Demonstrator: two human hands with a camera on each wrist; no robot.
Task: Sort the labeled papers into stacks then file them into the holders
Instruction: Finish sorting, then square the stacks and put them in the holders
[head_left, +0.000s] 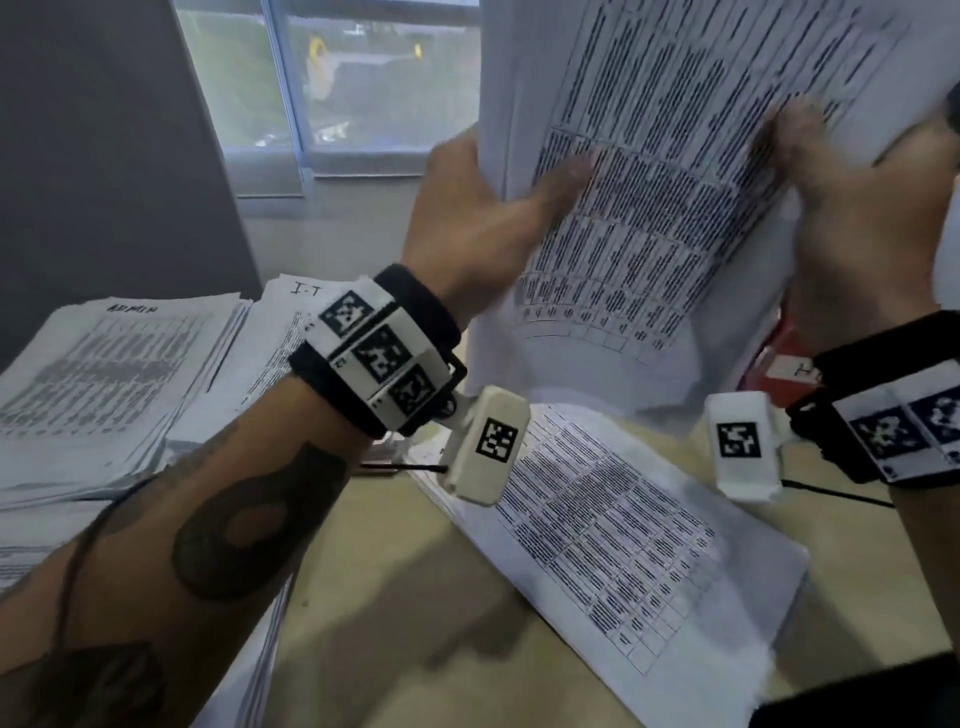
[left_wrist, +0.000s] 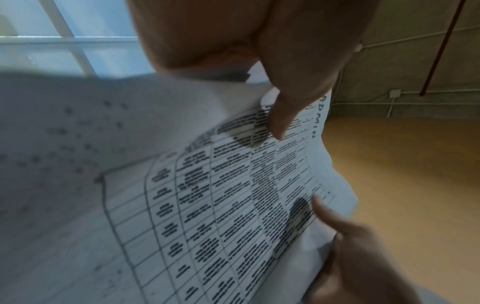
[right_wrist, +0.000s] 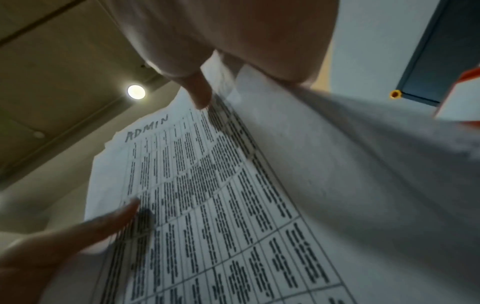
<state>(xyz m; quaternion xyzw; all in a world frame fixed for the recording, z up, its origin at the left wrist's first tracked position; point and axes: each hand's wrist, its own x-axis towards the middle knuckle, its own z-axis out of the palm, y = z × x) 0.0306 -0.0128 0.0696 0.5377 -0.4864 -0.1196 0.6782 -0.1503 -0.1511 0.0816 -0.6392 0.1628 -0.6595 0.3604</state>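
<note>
Both the left hand (head_left: 483, 218) and right hand (head_left: 852, 208) grip a raised sheaf (head_left: 649, 197), thumbs on top. Likely lifted to read its "ADMIN" label (right_wrist: 146, 128) before stacking.

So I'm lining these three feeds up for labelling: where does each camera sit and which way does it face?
Head: worn on the head, looking forward and down at the held papers, left hand, right hand, both wristbands, and the ADMIN stack on the desk.
Left wrist: looks along the left hand's thumb up the sheet, with the window behind.
Right wrist: looks up along the right hand toward the ceiling light.
Shared: both wrist views show the handwritten ADMIN label.
</note>
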